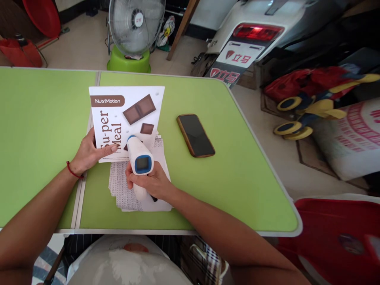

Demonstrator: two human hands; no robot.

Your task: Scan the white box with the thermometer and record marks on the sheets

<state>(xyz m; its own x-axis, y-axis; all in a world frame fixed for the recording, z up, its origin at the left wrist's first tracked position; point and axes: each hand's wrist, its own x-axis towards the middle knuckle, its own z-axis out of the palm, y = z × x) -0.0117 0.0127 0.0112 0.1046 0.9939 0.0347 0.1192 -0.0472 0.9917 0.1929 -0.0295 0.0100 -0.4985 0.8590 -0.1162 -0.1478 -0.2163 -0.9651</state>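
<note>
Left hand (87,152) lies nearly flat, fingers extended across the lower left of a white NutriMotion card (127,107); pressing on it, no clear grip. Right hand (151,183) is closed around the handle of an infrared thermometer (140,155), display facing up toward the camera, its upper end overlapping the card's lower edge; contact between them cannot be told. Printed sheets (126,196) lie under the card and right hand, fanned slightly. All of these sit on a green folding desk (237,186). A phone (196,135) lies face up on the desk, just right of the card, well apart from both hands. A floor fan (136,27) stands beyond the desk.
</note>
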